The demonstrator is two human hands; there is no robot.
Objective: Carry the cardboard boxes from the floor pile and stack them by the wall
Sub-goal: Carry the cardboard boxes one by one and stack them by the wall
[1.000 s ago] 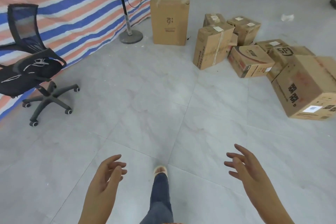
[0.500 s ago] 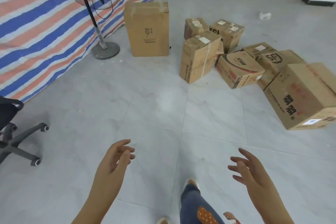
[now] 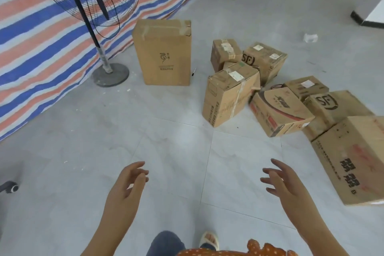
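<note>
I have both hands out in front of me over the grey tiled floor (image 3: 176, 151), and neither one carries anything. My left hand (image 3: 126, 185) has its fingers loosely curled and released, palm turned inward; my right hand (image 3: 284, 183) has its fingers spread and relaxed, also holding nothing.

The pile of cardboard boxes (image 3: 270, 89) lies on the floor ahead and to my right, well apart from my hands. One upright box with a white label (image 3: 228, 95) stands at the near left edge of the pile, just beside a tilted box with red print (image 3: 278, 112). A big box with black characters (image 3: 353, 158) lies nearest my right hand, at the right edge of the view. Two boxes marked "SF" sit further back in the pile.

A tall box (image 3: 164, 52) stands alone by the striped tarp (image 3: 41, 48) that covers the wall, next to a standing fan (image 3: 87, 6). A black pen (image 3: 193, 72) lies on the floor just beside the tall box.
</note>
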